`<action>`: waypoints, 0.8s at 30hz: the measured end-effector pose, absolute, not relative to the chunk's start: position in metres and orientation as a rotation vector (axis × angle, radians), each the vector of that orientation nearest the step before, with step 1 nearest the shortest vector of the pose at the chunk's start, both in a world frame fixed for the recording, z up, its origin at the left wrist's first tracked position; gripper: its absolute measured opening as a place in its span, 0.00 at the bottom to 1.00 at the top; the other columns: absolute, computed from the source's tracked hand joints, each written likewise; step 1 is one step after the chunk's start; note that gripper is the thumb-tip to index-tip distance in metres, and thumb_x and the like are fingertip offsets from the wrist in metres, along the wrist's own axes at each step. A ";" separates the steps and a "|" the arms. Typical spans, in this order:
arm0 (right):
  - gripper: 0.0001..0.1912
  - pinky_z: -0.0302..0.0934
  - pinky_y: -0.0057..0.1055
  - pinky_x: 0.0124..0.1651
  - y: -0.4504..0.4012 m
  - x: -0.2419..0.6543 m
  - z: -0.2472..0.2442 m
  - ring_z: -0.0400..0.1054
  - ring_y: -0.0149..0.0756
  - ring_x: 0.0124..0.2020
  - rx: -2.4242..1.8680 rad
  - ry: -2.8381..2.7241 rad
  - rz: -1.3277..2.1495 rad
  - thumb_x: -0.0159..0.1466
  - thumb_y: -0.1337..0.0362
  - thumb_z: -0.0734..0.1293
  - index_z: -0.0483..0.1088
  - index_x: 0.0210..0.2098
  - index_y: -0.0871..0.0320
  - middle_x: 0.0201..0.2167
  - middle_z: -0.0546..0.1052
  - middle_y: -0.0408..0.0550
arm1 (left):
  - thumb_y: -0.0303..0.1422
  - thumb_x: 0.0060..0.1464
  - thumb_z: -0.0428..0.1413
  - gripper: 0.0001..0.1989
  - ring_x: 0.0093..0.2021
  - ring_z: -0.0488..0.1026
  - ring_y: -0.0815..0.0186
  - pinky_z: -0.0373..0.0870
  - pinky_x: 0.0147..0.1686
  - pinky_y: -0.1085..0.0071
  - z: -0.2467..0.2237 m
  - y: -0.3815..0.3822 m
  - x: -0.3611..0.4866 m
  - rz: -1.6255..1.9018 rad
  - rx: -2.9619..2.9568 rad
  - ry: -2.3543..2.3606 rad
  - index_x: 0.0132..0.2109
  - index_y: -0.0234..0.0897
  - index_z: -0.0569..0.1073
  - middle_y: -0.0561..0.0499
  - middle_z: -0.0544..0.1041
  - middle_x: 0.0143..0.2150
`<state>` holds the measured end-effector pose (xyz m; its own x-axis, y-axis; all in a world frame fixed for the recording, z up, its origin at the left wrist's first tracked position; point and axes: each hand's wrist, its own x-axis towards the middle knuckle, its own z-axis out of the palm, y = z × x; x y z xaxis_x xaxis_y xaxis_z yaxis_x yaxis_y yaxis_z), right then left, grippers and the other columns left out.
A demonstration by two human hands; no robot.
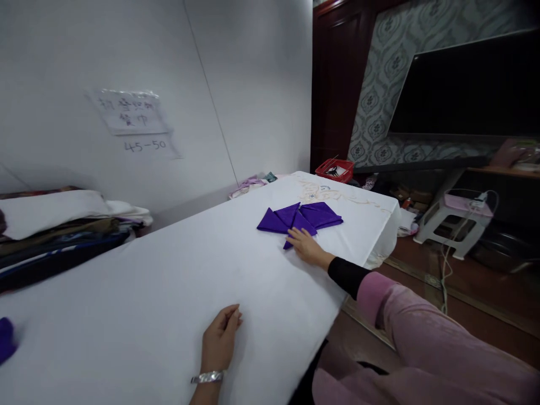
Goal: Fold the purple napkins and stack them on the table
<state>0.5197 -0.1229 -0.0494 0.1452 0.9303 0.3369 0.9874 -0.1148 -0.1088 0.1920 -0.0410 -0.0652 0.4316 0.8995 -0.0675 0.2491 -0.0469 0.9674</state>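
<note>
Folded purple cloths (319, 214) lie overlapping in pointed shapes toward the far right of the white-covered table (169, 292). My right hand (304, 246) rests with fingers spread on the near edge of these cloths, its palm down. Nearer to me, my left hand (220, 338), with a silver band on the wrist, is over the bare tablecloth, its fingers curled together; nothing shows in them. Another bit of purple cloth (5, 339) is cut off by the left edge of the view.
Stacked folded fabrics (63, 239) stand at the left by the white wall. A red basket (334, 170) is beyond the table's far end. Right of the table are a grey-and-pink stool (459, 216) with a cable and a large dark screen (468, 87).
</note>
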 end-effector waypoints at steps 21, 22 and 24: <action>0.29 0.46 0.46 0.58 -0.165 0.642 -0.082 0.44 0.48 0.64 -2.800 -1.195 -0.178 0.67 0.53 0.50 0.53 0.62 0.62 0.63 0.54 0.59 | 0.50 0.33 0.60 0.26 0.33 0.77 0.58 0.74 0.40 0.63 -0.068 -0.038 0.186 0.671 1.514 1.124 0.37 0.35 0.75 0.47 0.79 0.32; 0.29 0.46 0.47 0.58 -0.165 0.642 -0.082 0.44 0.48 0.64 -2.800 -1.193 -0.172 0.67 0.52 0.50 0.53 0.62 0.62 0.63 0.54 0.58 | 0.50 0.32 0.60 0.26 0.33 0.77 0.59 0.74 0.40 0.63 -0.069 -0.038 0.186 0.672 1.512 1.130 0.37 0.35 0.75 0.47 0.79 0.32; 0.29 0.46 0.48 0.58 -0.165 0.642 -0.080 0.45 0.47 0.64 -2.801 -1.183 -0.167 0.67 0.51 0.50 0.53 0.62 0.60 0.64 0.54 0.57 | 0.50 0.32 0.60 0.26 0.33 0.77 0.59 0.74 0.40 0.63 -0.070 -0.037 0.186 0.677 1.505 1.127 0.37 0.35 0.75 0.47 0.79 0.32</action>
